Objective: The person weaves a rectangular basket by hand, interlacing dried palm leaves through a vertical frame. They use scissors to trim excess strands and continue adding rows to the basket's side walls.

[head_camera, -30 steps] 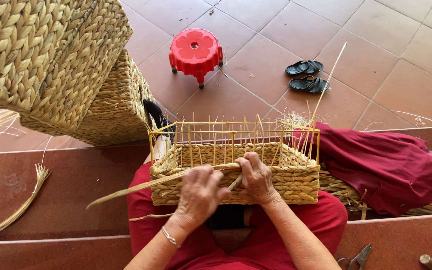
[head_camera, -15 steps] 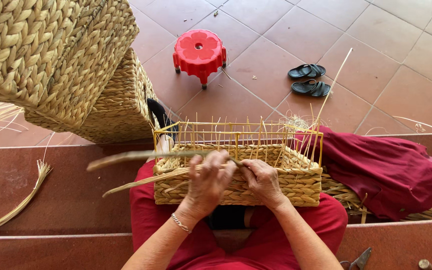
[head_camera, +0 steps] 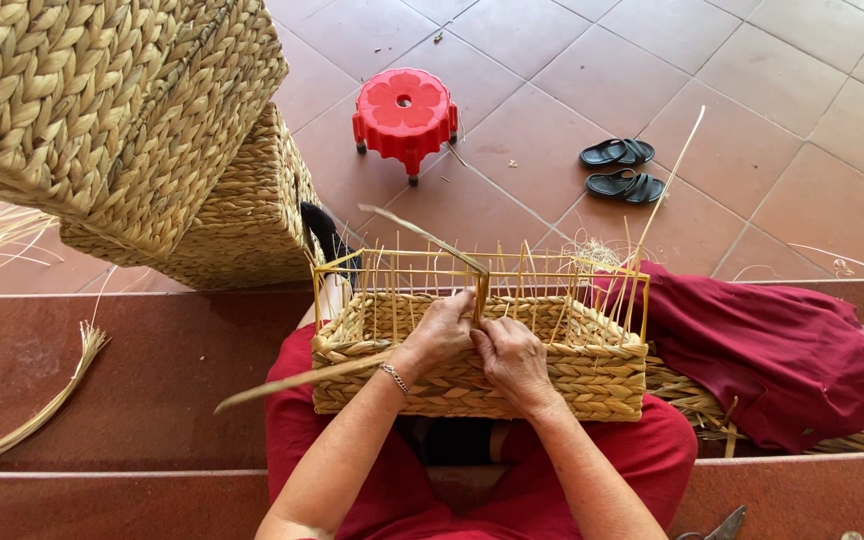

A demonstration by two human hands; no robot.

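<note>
Head view: half-woven basket [head_camera: 482, 375] on the person's lap, centre of frame, yellow wire frame [head_camera: 472, 272] and thin upright stakes rising above the woven part. Left hand [head_camera: 442, 330] at the near rim, fingers closed, pinching a flat straw strand [head_camera: 430, 240] that bends up toward 12 o'clock; silver bracelet [head_camera: 393, 377] on that wrist. Right hand [head_camera: 514, 358] just beside it, touching it, fingers curled narrow onto the woven rim; cannot tell if it grips a strand. A second long strand [head_camera: 292, 383] sticks out toward 8 o'clock. Stacked finished baskets [head_camera: 132, 120] at 10 o'clock. Red plastic stool [head_camera: 404, 108] at 12 o'clock, black sandals [head_camera: 622, 168] at 1 o'clock on the tiled floor. Dark red cloth [head_camera: 772, 350] at 3 o'clock, loose straw bundle [head_camera: 42, 405] at 9 o'clock.
</note>
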